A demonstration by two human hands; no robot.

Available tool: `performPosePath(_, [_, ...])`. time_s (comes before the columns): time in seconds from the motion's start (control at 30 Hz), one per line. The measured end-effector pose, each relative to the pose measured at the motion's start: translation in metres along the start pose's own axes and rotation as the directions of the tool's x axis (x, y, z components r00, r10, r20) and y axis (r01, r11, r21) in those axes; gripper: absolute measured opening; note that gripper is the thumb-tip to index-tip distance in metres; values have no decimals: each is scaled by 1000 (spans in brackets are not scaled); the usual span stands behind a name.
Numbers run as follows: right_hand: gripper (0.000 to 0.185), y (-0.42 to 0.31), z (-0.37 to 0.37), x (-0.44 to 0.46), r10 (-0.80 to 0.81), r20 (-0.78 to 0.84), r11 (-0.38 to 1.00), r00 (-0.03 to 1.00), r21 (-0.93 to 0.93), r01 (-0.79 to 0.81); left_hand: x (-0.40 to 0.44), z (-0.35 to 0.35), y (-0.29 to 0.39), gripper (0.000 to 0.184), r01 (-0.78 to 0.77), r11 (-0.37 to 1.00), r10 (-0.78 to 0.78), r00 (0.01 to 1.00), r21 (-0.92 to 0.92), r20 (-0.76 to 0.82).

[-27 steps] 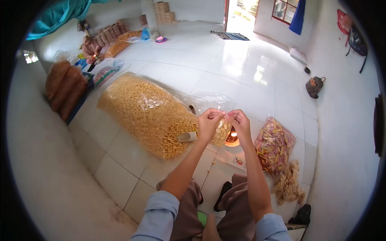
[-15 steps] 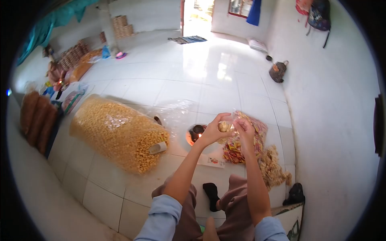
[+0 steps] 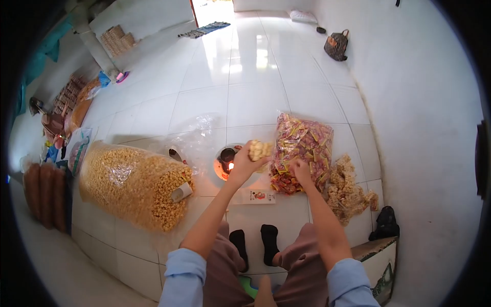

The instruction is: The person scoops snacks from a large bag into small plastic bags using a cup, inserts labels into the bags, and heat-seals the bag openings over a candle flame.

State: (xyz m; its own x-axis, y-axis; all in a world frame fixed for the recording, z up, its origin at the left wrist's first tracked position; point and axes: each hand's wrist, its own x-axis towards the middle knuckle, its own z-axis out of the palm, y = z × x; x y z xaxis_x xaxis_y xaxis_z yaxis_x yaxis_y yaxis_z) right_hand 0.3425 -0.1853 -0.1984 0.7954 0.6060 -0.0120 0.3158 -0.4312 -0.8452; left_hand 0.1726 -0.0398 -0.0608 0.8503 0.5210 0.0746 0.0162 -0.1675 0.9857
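A mat (image 3: pixel 204 29) lies near the doorway (image 3: pixel 212 10), a backpack (image 3: pixel 336 47) farther right.

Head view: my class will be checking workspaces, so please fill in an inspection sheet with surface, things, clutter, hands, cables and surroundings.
Surface: pale tiled floor, shiny; seams visible.
Things: small bag with pale pieces inside; large sack of yellow bits, a scoop at its near end; clear bag of packets.
Clutter: lit flame beside the left hand; printed card; tan tangle; black bag by the right wall.
Hands: left hand holds the small bag; right hand is over the packets, its grip unclear.
Cables: nothing seen.
Surroundings: white walls, bright doorway, mat, backpack.
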Motion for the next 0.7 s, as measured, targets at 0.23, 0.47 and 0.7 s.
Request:
performPosePath(0.23, [44, 71, 97, -38, 419, -34, 828, 907, -396, -398, -15, -29, -25, 36, 108, 985, -126, 982, -134, -138])
performPosePath(0.47, [26, 78, 97, -31, 280, -65, 856, 958, -434, -280, -5, -8, -19, 42, 164, 984, -165, 986, -72, 3])
performPosePath(0.7, [16, 61, 62, -24, 67, -265, 887, 962, -426, -180, -5, -5, -45, 46, 19, 997, -29, 991, -81, -129])
